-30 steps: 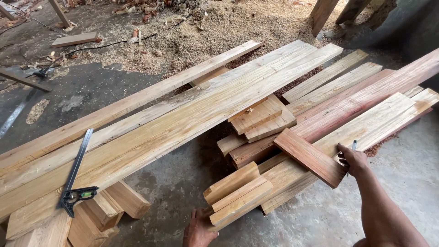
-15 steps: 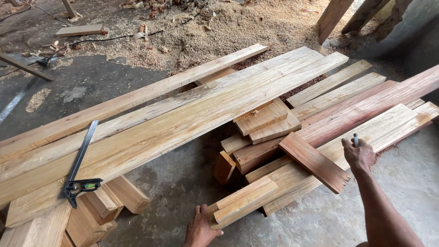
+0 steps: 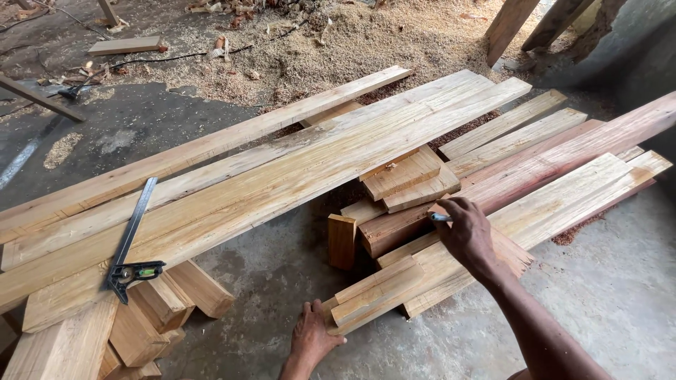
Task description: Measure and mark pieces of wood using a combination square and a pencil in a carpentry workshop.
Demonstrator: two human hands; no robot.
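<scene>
Three long planks [image 3: 282, 165] are laid side by side, slanting from the lower left up to the right. A combination square [image 3: 130, 246] is placed on the nearest plank's left part, above stacked blocks [image 3: 162, 302]. To the right, further boards [image 3: 563, 190] are piled on the concrete floor [image 3: 620, 295], with short offcuts [image 3: 405, 176] on top. A small block [image 3: 342, 241] is stood upright before that pile. Sawdust [image 3: 352, 42] is spread behind everything.

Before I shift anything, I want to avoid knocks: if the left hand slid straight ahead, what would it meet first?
Probably the short board: the left hand already has its fingertips at that board's near end, though contact is unclear.
</scene>
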